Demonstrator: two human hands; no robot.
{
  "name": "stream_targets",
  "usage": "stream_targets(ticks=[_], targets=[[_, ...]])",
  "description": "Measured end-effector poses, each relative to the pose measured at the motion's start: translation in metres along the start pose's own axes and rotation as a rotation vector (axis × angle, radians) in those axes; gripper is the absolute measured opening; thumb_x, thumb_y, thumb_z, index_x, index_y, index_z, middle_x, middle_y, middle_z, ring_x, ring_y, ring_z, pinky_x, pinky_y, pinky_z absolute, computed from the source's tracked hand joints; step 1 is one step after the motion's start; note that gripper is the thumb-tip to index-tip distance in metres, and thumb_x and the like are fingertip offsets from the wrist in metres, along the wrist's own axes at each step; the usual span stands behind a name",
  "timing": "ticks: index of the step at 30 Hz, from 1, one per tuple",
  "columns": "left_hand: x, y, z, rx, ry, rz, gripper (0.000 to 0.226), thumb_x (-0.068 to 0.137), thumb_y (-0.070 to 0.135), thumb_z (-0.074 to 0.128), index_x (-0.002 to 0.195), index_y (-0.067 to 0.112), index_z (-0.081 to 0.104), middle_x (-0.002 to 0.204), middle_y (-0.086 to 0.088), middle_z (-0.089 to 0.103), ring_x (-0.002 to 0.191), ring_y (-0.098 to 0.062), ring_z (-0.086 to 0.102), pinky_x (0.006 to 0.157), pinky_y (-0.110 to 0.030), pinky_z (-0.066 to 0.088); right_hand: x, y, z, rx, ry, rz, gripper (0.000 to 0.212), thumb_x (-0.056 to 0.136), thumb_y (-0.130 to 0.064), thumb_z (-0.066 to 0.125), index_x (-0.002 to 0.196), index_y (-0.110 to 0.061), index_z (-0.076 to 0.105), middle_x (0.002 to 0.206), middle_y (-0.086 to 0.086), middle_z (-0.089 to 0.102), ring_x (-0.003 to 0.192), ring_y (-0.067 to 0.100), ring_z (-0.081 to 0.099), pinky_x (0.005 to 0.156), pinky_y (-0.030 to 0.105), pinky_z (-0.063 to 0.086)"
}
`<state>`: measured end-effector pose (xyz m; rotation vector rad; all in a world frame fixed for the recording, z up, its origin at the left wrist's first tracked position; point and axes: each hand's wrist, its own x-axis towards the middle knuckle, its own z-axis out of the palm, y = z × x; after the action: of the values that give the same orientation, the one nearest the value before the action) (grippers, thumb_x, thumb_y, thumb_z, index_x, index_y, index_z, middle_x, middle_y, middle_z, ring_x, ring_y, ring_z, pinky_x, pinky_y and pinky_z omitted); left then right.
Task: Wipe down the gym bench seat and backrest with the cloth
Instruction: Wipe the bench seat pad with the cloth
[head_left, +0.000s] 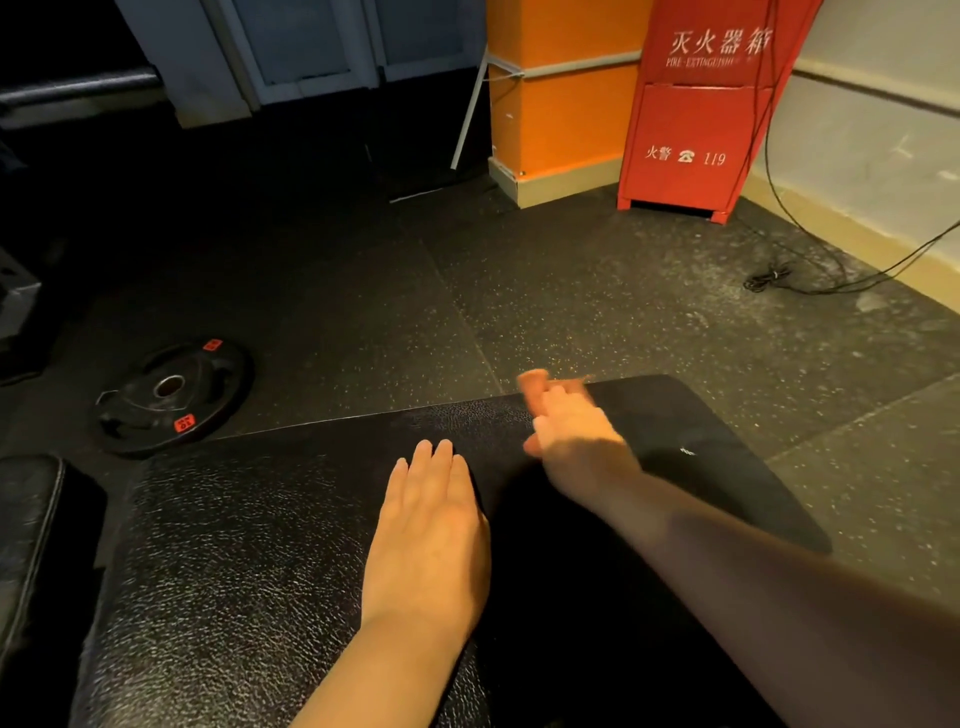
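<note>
The black textured bench pad (234, 545) fills the lower part of the head view. My left hand (431, 525) lies flat on it near the middle, fingers straight and together. My right hand (571, 441) reaches to the pad's far edge and is blurred by motion. Its fingers curl round a small orange-brown cloth (535, 382), of which only a bunched bit shows above the knuckles. A second black pad (26, 519) adjoins the first at the left edge of the view, across a narrow gap.
A black weight plate (171, 395) lies on the rubber floor left of the bench. A red fire extinguisher box (696, 114) stands by an orange pillar (561, 104) at the back. A black cable (779, 275) trails over the floor at the right wall.
</note>
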<state>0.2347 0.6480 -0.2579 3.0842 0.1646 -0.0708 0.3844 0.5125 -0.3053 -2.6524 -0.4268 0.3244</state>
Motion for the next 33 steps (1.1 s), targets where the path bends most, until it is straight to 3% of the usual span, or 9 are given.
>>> stream_targets(ticks=[3, 6, 9, 12, 15, 21, 23, 27, 33], targets=[[0.000, 0.000, 0.001, -0.008, -0.007, -0.025, 0.059, 0.105, 0.026, 0.025, 0.159, 0.009, 0.008, 0.168, -0.007, 0.001, 0.155, -0.023, -0.008, 0.126, -0.038, -0.005, -0.046, -0.019, 0.008, 0.101, 0.086, -0.361, 0.048, 0.096, -0.010, 0.050, 0.143, -0.011, 0.047, 0.134, 0.014, 0.054, 0.122, 0.024, 0.050, 0.110, 0.033, 0.038], [-0.001, 0.002, -0.002, -0.047, 0.005, -0.029, 0.057, 0.105, 0.027, 0.030, 0.158, 0.011, 0.017, 0.168, -0.006, 0.010, 0.155, -0.021, 0.000, 0.126, -0.035, -0.002, -0.071, 0.012, 0.008, 0.148, -0.022, -0.456, 0.051, 0.104, -0.028, 0.047, 0.152, -0.011, 0.040, 0.157, 0.005, 0.040, 0.147, 0.015, 0.029, 0.123, 0.025, 0.014], [-0.005, 0.003, -0.001, -0.049, 0.025, 0.035, 0.050, 0.099, 0.022, 0.046, 0.146, 0.006, 0.046, 0.156, -0.011, 0.040, 0.149, -0.027, 0.031, 0.123, -0.039, 0.017, -0.067, 0.060, 0.001, 0.125, 0.049, -0.385, 0.045, 0.105, -0.036, 0.039, 0.147, -0.021, 0.047, 0.153, -0.001, 0.046, 0.143, 0.013, 0.038, 0.120, 0.040, 0.029], [-0.009, 0.009, 0.011, -0.068, 0.057, 0.162, 0.035, 0.097, 0.020, 0.047, 0.125, 0.009, 0.065, 0.135, -0.009, 0.060, 0.133, -0.028, 0.051, 0.118, -0.041, 0.032, -0.053, 0.085, 0.004, 0.141, 0.176, -0.162, 0.048, 0.100, -0.025, 0.027, 0.139, -0.005, 0.049, 0.139, 0.014, 0.051, 0.131, 0.030, 0.046, 0.113, 0.049, 0.035], [-0.008, 0.019, 0.014, -0.131, 0.027, 0.099, 0.039, 0.101, 0.027, 0.041, 0.132, 0.011, 0.059, 0.146, -0.006, 0.051, 0.142, -0.024, 0.040, 0.121, -0.038, 0.025, -0.059, 0.058, 0.020, 0.123, 0.174, -0.018, 0.046, 0.097, -0.033, 0.040, 0.137, -0.014, 0.051, 0.139, 0.012, 0.051, 0.129, 0.028, 0.047, 0.108, 0.040, 0.040], [-0.013, 0.026, 0.020, -0.032, 0.003, 0.086, 0.051, 0.102, 0.040, 0.036, 0.146, 0.014, 0.042, 0.156, -0.004, 0.037, 0.148, -0.024, 0.025, 0.124, -0.041, 0.017, -0.099, 0.077, 0.000, 0.322, 0.055, -0.339, 0.040, 0.101, -0.023, 0.058, 0.141, -0.019, 0.056, 0.144, -0.012, 0.053, 0.135, -0.005, 0.039, 0.119, 0.022, 0.025], [-0.015, 0.028, 0.018, -0.018, 0.002, 0.098, 0.053, 0.104, 0.041, 0.031, 0.149, 0.015, 0.039, 0.161, -0.002, 0.031, 0.152, -0.022, 0.018, 0.125, -0.041, 0.012, -0.091, 0.110, -0.008, 0.300, 0.170, -0.257, 0.038, 0.099, -0.007, 0.052, 0.135, -0.013, 0.060, 0.137, -0.010, 0.057, 0.135, -0.001, 0.044, 0.118, 0.024, 0.030], [-0.016, 0.034, 0.018, 0.060, -0.032, 0.173, 0.060, 0.104, 0.043, 0.013, 0.153, 0.016, 0.033, 0.165, 0.000, 0.022, 0.154, -0.019, 0.009, 0.126, -0.042, 0.004, -0.078, 0.114, -0.002, 0.181, 0.277, 0.135, 0.046, 0.087, -0.025, 0.038, 0.131, -0.021, 0.051, 0.137, 0.010, 0.048, 0.132, 0.029, 0.046, 0.111, 0.037, 0.037], [-0.017, 0.036, 0.017, 0.054, -0.059, 0.159, 0.060, 0.105, 0.042, 0.012, 0.157, 0.016, 0.027, 0.167, -0.001, 0.018, 0.154, -0.017, 0.009, 0.126, -0.036, 0.003, -0.101, 0.090, 0.005, 0.256, 0.098, -0.287, 0.038, 0.099, -0.031, 0.055, 0.134, -0.018, 0.060, 0.139, -0.001, 0.058, 0.132, 0.010, 0.048, 0.118, 0.026, 0.030]])
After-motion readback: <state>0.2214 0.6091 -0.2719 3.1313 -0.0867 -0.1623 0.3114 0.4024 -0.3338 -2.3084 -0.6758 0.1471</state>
